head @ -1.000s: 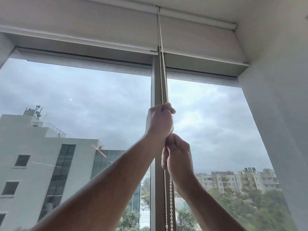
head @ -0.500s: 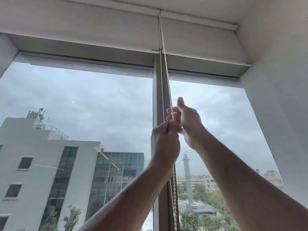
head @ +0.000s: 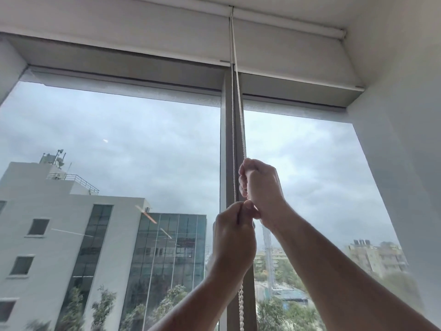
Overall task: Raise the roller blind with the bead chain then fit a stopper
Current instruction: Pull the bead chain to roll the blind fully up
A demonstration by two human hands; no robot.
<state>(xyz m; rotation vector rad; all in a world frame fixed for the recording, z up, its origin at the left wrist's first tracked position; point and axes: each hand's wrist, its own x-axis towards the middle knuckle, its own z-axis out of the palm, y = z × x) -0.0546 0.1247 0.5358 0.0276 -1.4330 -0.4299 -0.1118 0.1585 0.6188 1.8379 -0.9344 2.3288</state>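
Observation:
A white roller blind (head: 286, 56) is wound up high at the top of the window, with its bottom bar just below the roll. The white bead chain (head: 235, 103) hangs from the top centre as two strands in front of the grey window post. My right hand (head: 261, 185) is fisted around the chain, higher up. My left hand (head: 235, 231) is closed on the chain directly below it, and the two hands touch. Beads hang loose beneath my left hand. No stopper is visible.
The grey window post (head: 226, 144) splits the glass into two panes. A second raised blind (head: 119, 37) covers the top of the left pane. A white wall (head: 405, 139) closes in on the right. Buildings and trees lie outside.
My right hand went from below the left hand to above it and has closed into a fist on the chain. My left hand has dropped lower along the chain.

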